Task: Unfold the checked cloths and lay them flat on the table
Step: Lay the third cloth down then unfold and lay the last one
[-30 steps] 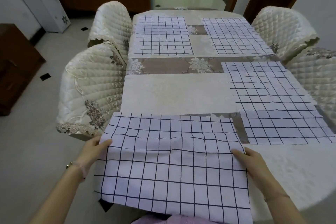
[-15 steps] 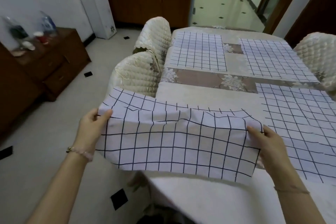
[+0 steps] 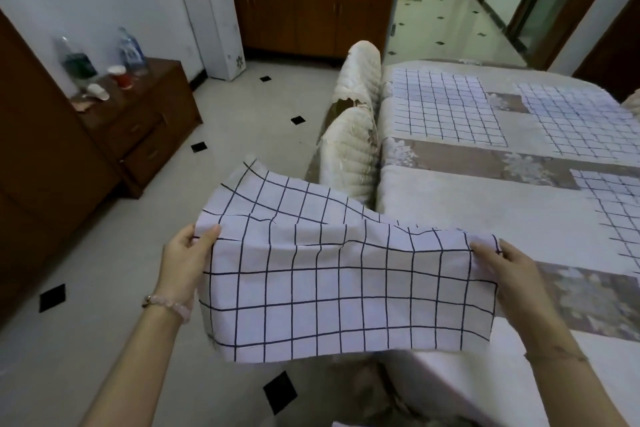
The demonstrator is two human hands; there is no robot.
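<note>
I hold a white cloth with a black check (image 3: 339, 281) in the air at the table's near left corner, partly over the floor. My left hand (image 3: 185, 263) pinches its left edge and my right hand (image 3: 509, 274) pinches its right edge. The cloth is spread wide, its far edge rippled and its lower part hanging down. Three more checked cloths lie flat on the table (image 3: 450, 211): one at the far left (image 3: 443, 107), one at the far right (image 3: 581, 125), one at the right edge of view (image 3: 620, 211).
Two quilted cream chairs (image 3: 349, 152) stand against the table's left side. A dark wooden cabinet (image 3: 138, 128) with bottles and cups is on the left, a white appliance (image 3: 214, 10) by the wall. The tiled floor (image 3: 259, 107) lies between them.
The cloth has been lifted off the table and carried left, beyond the table's corner. My view has swung left, showing more floor and the cabinet.
</note>
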